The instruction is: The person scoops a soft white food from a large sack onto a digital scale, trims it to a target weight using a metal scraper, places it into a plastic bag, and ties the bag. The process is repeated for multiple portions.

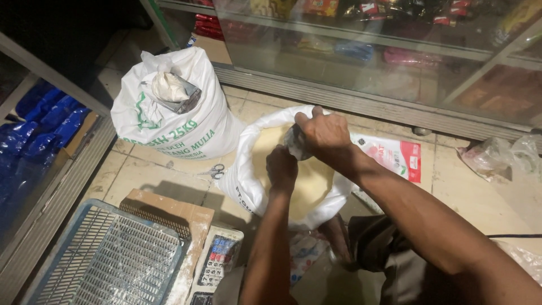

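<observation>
**Both hands over the open flour sack**

The right hand [323, 134] is closed around a small clear plastic bag [296, 142], gripping it from above at the far rim of the open white sack [248, 169]. The left hand [281, 168] sits just below and nearer the person, fingers curled shut; it appears to hold the lower part of the same bag, though the right hand's knuckles hide exactly where the two meet. The hands are close together, the right above and slightly beyond the left, both directly over the pale powder [307, 181] that fills the sack. The bag hangs between them with its long axis roughly vertical, mouth toward the right hand.

The sack stands on the tiled floor [463, 186], its rim rolled down. Just behind it to the left stands a second white sack [169, 121] with green print, a metal scoop [180, 96] resting in its top. Small scissors [213, 171] lie on the floor between the two sacks. Nearer the person are a blue plastic basket [107, 257], a cardboard sheet [169, 212] and a digital scale [219, 260]. A red-and-white packet [398, 158] lies to the right, under a glass display case [395, 62]
</observation>
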